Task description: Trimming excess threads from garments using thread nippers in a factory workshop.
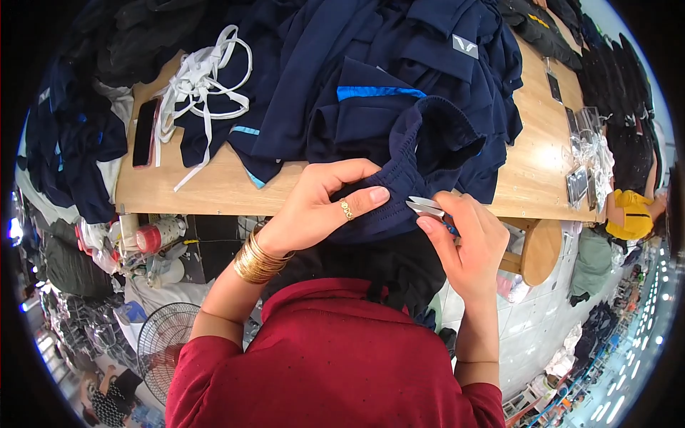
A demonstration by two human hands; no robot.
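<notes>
My left hand point(325, 200) grips the elastic waistband of a navy garment point(399, 171), thumb on top and the other fingers mostly hidden behind the cloth. In my right hand point(467, 239) is a pair of small thread snips point(426, 206), held between thumb and fingers. The blades point left and sit close to the waistband's gathered edge; whether they touch it I cannot tell. The waistband stands up in an open loop, and its lower part hangs over the table's near edge.
A wooden table point(193, 192) carries a heap of navy garments point(285, 85). White cords point(207, 82) lie beside a phone point(145, 133) on the left. Clear plastic packets point(581, 157) are at the right edge. A fan point(165, 342) stands lower left, a round stool point(542, 251) right.
</notes>
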